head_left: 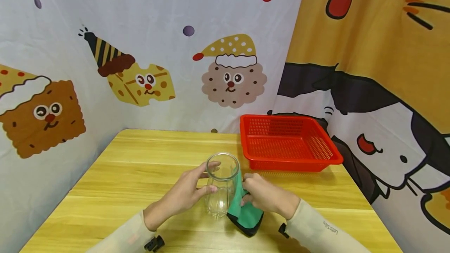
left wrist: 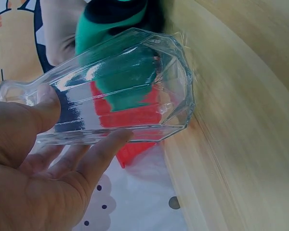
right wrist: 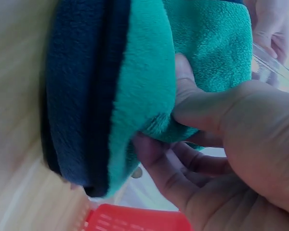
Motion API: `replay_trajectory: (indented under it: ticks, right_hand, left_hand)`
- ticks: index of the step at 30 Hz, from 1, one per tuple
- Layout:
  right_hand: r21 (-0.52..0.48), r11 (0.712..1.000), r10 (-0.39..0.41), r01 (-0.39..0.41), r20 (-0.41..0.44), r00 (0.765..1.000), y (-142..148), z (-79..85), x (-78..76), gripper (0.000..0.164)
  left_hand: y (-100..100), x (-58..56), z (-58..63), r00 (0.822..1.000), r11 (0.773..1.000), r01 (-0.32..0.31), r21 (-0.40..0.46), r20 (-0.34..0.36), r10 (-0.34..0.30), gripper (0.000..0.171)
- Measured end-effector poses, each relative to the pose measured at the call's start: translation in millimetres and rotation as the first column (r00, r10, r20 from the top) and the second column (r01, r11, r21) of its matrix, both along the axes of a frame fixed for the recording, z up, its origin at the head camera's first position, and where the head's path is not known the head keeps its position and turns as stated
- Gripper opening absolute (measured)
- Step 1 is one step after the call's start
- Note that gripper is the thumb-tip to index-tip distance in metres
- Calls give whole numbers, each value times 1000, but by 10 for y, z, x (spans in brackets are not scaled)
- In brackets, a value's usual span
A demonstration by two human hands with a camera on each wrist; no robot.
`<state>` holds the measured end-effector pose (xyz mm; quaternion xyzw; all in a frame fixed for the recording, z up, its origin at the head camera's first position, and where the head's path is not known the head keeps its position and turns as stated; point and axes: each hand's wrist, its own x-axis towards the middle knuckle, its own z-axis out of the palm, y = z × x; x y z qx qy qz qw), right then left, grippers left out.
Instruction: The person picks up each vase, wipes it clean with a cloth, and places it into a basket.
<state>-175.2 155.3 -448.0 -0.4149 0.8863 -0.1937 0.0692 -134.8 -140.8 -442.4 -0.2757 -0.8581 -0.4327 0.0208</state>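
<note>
A clear glass vase with a round rim and faceted base stands upright on the table. Wrapped round its left side, my left hand grips it with the thumb in front and the fingers behind. In the left wrist view the thumb and fingers lie along the glass vase. My right hand pinches a green cloth with dark edging between thumb and fingers. The cloth hangs folded, close against the right side of the vase.
A red perforated plastic basket sits at the back right of the wooden table, behind my right hand. Printed curtains hang along the back and right sides of the table.
</note>
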Motion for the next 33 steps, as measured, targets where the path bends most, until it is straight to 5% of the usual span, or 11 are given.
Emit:
replay_trajectory:
  ticks: [18, 33]
  right_hand:
    - [-37, 999, -5, 5, 24, 1000, 27, -154, -54, 14]
    - [-184, 978, -73, 102, 158, 985, 89, -213, -82, 22]
  left_hand:
    - [-13, -14, 0, 1000, 1000, -6, -20, -21, 5, 69]
    - [-11, -34, 8, 999, 1000, 13, -25, -45, -14, 66]
